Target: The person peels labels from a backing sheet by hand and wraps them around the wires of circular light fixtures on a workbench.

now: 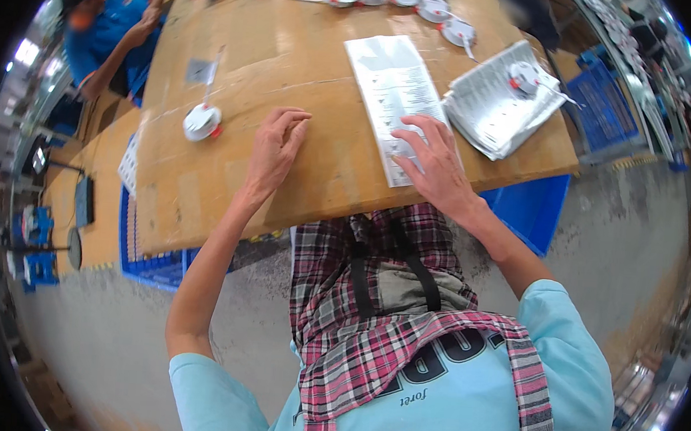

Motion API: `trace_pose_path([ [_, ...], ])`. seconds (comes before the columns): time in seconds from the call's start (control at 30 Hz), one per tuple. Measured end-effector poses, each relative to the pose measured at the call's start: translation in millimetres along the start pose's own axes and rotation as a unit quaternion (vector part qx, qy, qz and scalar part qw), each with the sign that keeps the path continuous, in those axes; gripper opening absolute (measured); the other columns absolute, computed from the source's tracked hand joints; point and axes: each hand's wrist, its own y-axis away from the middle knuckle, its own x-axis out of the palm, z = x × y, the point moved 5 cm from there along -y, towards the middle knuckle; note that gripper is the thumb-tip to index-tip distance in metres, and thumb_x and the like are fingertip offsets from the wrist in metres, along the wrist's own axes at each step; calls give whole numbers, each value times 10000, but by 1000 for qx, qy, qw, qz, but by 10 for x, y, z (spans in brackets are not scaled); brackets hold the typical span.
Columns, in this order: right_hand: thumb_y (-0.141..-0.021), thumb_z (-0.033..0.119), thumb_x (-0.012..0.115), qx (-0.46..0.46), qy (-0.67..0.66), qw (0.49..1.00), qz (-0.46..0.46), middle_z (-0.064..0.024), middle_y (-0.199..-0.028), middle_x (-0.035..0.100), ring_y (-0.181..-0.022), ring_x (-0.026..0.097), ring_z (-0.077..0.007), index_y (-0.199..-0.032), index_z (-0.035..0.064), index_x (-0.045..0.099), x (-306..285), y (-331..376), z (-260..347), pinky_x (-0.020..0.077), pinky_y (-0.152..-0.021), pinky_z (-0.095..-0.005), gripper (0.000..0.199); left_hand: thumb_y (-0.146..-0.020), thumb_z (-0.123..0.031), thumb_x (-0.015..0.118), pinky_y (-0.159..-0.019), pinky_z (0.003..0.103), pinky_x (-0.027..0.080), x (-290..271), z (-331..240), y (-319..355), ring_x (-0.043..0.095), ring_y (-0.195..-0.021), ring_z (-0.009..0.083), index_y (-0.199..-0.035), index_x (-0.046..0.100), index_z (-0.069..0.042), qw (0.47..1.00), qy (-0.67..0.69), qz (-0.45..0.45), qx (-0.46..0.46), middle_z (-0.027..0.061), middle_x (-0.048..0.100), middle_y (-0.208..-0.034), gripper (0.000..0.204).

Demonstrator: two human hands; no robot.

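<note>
Nearby, a round white device (202, 121) and stacked leaflets (497, 106) flank both hands.

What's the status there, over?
Left hand flat on the cardboard top, empty. Right hand pressing on the paper sheet. Round white disc beside left hand, untouched. Nothing between hands.

A grey concrete floor (616, 234) spreads beneath a work table (293, 44) topped with brown cardboard. Blue plastic crates (150, 266) stand under its near edge, another blue crate (609, 114) at its right end. At far left a co-worker in a blue shirt (102, 30) sits by a second cardboard-topped bench (101, 158). Bright light glints along the left rim.
</note>
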Motion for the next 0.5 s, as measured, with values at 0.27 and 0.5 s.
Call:
trace_pose_path([
  [0.27,-777,135,676,79,189,978,-44,-71,-1120,522,-1149,435,-279,-1015,82,615,-602,158,-392,291,-1015,-454,251,-892,-215,588,-710,338,481,421,-442,-391,586,-796,231,-1209,476,73,997,47,-12,-64,173,591,-1006,443],
  [0.5,-787,172,672,158,251,954,-32,-57,-1097,553,-1131,450,-282,-982,90,628,-841,332,-506,291,-1010,-466,216,-807,-237,670,-681,366,491,531,-489,-688,619,-727,265,-1354,244,115,994,-75,-18,-79,142,628,-838,777],
])
